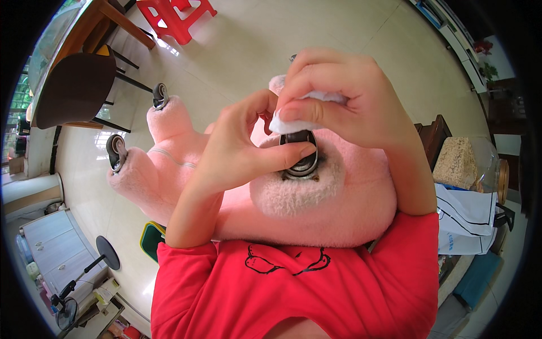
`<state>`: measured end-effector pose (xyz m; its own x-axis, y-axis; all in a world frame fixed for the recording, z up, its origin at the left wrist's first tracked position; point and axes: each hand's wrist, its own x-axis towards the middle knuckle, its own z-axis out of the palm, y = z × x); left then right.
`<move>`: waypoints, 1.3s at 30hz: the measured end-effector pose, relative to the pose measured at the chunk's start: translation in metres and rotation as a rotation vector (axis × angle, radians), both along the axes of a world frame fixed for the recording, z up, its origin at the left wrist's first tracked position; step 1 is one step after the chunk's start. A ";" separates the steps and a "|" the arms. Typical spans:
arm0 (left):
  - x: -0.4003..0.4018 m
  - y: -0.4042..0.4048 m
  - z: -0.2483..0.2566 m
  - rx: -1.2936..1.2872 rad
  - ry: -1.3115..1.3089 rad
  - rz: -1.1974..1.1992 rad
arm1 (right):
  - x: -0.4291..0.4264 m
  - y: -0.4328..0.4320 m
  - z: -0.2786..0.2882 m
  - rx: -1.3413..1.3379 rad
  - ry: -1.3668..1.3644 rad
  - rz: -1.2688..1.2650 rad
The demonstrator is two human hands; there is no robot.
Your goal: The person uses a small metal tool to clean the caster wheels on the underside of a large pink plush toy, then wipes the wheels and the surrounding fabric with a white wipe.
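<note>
A pink plush ride-on toy (305, 229) lies tipped over against my red shirt, its feet turned up and away. On the nearest foot is a swivel caster wheel (304, 167), with dark grime on the plush around its base. My left hand (237, 144) grips this caster, the thumb across its front and the fingers curled behind. Between the thumb and fingers of my right hand (338, 97) is a white wipe or cloth (292, 123), pressed on the top of the wheel. Two more casters (160, 96) stick out from the feet at left. Another foot is mostly behind my right hand.
A dark chair (76, 91) and a table stand at upper left, with a red plastic stool (175, 19) near them. A floor fan (67, 311) is at lower left. White bags (463, 216) and a clear container (487, 165) lie at right. Pale tiles (254, 42) cover the floor.
</note>
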<state>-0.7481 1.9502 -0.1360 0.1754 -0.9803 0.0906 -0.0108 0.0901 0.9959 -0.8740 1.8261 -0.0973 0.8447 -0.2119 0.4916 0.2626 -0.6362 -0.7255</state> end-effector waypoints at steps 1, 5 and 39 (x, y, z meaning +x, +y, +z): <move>0.000 0.000 -0.001 0.002 0.018 -0.002 | 0.000 -0.002 -0.001 0.000 0.001 -0.001; 0.000 0.001 -0.002 0.005 0.021 0.008 | 0.002 -0.005 -0.003 -0.020 0.011 -0.009; 0.003 0.003 0.000 0.050 -0.024 -0.029 | -0.009 0.000 0.014 -0.082 -0.047 0.039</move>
<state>-0.7453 1.9528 -0.1357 0.1453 -0.9883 0.0455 -0.0325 0.0412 0.9986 -0.8828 1.8260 -0.0834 0.8270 -0.1366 0.5453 0.3208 -0.6818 -0.6574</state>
